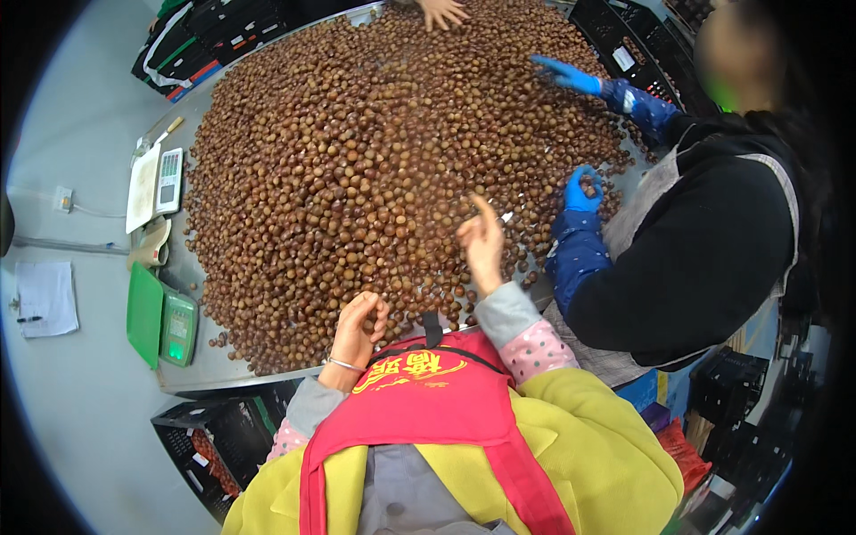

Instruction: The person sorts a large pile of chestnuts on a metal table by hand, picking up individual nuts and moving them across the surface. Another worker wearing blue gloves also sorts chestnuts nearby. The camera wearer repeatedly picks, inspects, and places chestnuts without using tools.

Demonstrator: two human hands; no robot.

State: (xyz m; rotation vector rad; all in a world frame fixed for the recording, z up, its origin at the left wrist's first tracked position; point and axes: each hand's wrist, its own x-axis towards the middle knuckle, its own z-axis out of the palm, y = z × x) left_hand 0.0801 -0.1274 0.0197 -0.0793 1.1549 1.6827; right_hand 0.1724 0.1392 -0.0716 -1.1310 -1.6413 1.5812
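A wide pile of small round brown nuts (pixel 357 169) covers the metal table (pixel 183 267) in front of me. At the near edge of the pile, my left hand (pixel 358 323) is raised with its fingers curled in toward the palm; whatever lies inside them is hidden. A bracelet circles that wrist. My right hand (pixel 483 242) hovers over the near right part of the pile, its index finger stretched forward and the others loosely bent. Nothing shows between its fingers. Grey and pink dotted cuffs cover both my forearms.
On the right a co-worker's two blue-gloved hands (pixel 584 189) work at the pile. Another person's bare hand (pixel 441 12) reaches in from the far side. A white scale (pixel 156 189) and a green scale (pixel 162 316) stand at the left edge. Black crates (pixel 218 446) sit below the table.
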